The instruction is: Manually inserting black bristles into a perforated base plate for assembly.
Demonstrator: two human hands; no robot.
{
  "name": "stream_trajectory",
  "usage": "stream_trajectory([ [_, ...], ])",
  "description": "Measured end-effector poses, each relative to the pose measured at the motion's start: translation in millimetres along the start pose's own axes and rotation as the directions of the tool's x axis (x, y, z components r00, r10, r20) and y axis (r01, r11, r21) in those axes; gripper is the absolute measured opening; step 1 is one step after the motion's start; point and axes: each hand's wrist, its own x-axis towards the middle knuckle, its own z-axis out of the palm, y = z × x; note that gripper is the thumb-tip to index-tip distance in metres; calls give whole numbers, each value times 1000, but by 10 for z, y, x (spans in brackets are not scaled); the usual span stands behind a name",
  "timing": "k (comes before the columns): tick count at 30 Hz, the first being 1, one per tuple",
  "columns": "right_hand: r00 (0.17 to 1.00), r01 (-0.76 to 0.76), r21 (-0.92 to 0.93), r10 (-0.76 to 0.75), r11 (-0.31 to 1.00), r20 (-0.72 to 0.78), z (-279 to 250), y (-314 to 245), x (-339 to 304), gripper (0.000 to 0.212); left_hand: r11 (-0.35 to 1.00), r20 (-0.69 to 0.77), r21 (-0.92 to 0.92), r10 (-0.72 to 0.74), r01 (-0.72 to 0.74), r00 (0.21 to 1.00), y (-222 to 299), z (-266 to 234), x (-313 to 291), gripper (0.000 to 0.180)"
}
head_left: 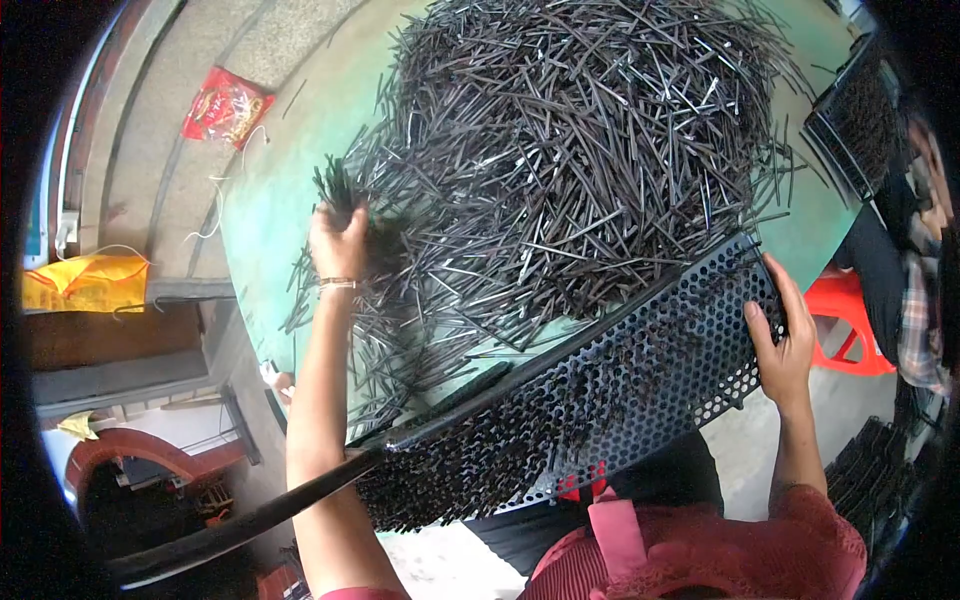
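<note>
A large loose heap of thin dark sticks (600,130) covers much of the green table (262,215). At the left edge of the heap, my left hand (338,245) is closed round a small upright bunch of dark sticks (335,183). A black tray (690,345) full of round holes leans tilted between me and the heap. Many short dark ends fill its holes on the left and middle, while holes at the lower right show bare. My right hand (785,350) grips the tray's right end, thumb on its face and fingers round the edge.
A dark curved bar (250,515) crosses my left forearm at lower left. A second rack of sticks (855,125) sits at the far right beside another person in a plaid garment (922,330). A red stool (848,320) stands there. A red packet (228,108) lies at upper left.
</note>
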Motion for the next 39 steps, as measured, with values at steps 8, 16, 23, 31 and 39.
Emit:
stream_trajectory([
  [8,1000,5,0,-5,1000,-8,3,20,-7,46,926,100,280,235,-254,967,344,-15,-152,18],
  [16,1000,9,1,-9,1000,-10,-2,12,-7,45,841,-27,-541,-35,15,999,443,127,-141,11],
  [23,1000,8,-1,-8,1000,-20,-8,4,1,45,818,93,-555,-119,151,988,367,244,-120,20],
  [31,999,28,2,-28,1000,-25,2,30,-9,44,215,202,-918,-474,335,857,-42,-216,224,30],
  [39,998,46,26,-45,999,-38,-2,40,-13,45,72,277,-944,-363,323,889,99,-440,377,25],
])
